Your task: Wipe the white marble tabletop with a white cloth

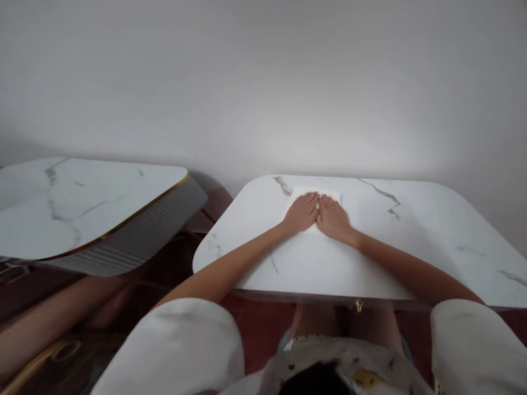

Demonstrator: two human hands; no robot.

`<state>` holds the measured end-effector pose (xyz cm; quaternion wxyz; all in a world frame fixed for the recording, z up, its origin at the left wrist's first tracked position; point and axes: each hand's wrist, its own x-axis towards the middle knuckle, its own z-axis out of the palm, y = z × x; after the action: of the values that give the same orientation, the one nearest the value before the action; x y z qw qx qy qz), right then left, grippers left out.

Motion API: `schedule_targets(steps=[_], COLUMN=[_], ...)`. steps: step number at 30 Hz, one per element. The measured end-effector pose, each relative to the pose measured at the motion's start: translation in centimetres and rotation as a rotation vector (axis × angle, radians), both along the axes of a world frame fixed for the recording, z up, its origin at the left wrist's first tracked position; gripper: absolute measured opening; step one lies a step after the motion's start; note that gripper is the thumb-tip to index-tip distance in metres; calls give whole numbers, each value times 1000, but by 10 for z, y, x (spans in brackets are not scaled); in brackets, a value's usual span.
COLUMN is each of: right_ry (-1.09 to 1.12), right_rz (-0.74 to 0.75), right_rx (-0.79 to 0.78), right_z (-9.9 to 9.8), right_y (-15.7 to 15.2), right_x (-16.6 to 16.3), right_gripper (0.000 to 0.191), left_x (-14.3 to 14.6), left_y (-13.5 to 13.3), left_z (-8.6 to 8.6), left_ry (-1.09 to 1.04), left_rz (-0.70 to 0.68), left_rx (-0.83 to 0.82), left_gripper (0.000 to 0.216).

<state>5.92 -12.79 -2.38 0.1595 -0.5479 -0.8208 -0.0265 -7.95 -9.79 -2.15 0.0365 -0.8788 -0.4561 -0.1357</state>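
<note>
My left hand (303, 212) and my right hand (332, 217) lie flat, side by side, on a thin white sheet (297, 193). Whether it is paper or cloth, I cannot tell. Their fingertips point away from me and slant in towards each other, touching or nearly touching at the middle. Most of the sheet is hidden under the palms; its pale edges show around them. Beneath it is a white table (411, 252) with grey marble veins and rounded corners. Both forearms reach in across the near edge.
A gold-coloured knob (358, 305) sits under the near edge of the table. To the left stands a second marbled table (107, 203) with a gold rim and ribbed side. Another person's leg (57, 321) shows below it. Behind both tables rises a plain wall (263, 82).
</note>
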Motion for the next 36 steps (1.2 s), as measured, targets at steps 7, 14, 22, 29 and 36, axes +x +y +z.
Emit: schedule_targets(steps=[7,14,22,29,36], right_ry=[45,89,26,-41,-33], right_rz=[174,210,94,62,53], right_rx=[-38,-19,4,-4,27], right_z=[5,-2,-6,1,0], right_y=[-101,-149,-98,-8,70], right_x=[-18,36,101,93,68], right_gripper=[56,56,56,54,51], left_x=[-25,15,85,81,57], left_y=[-125,-177,-114,-14,69], left_z=[-1,1,5,0,-6], left_ry=[-13,-13,-79,-116,-112], left_rz=[178,117,-4,-16,28], left_rx=[-46,-63,-7,38,44], left_gripper=[53,54,49,44,43])
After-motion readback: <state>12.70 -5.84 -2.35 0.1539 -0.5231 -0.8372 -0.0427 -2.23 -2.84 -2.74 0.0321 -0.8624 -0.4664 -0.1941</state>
